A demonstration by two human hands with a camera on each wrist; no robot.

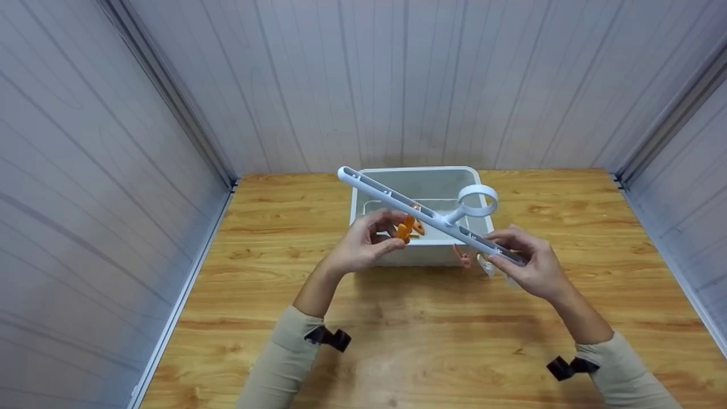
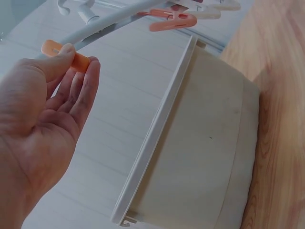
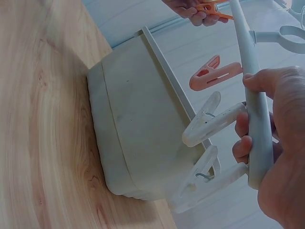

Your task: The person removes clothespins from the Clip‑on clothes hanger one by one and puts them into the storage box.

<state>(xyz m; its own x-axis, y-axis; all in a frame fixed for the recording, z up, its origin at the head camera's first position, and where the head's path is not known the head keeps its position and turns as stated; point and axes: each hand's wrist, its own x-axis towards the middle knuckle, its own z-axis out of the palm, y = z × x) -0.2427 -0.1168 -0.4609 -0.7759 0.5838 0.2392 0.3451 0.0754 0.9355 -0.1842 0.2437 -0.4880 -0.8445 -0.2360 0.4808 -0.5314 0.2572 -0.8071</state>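
My left hand [image 1: 363,243] pinches an orange clothespin [image 1: 404,229] between thumb and fingertips. In the right wrist view, one end of that orange clothespin [image 3: 217,10] comes right up to a white hanger bar [image 3: 257,114]. My right hand [image 1: 531,264] grips the bar near its lower right end, holding it slanted above a bin. A round ring [image 1: 480,212] on a short stem sticks out from the bar's middle. Along the bar, near my right hand, hang a pink clothespin [image 3: 209,78] and two clear whitish clothespins [image 3: 205,129], the last partly blurred.
The white plastic bin [image 1: 417,169] stands on a wood-grain table [image 1: 272,255] under the bar. Inside it, part of the contents is hidden by the bar and left hand. Pale panel walls [image 1: 369,85] enclose the table at the back and both sides.
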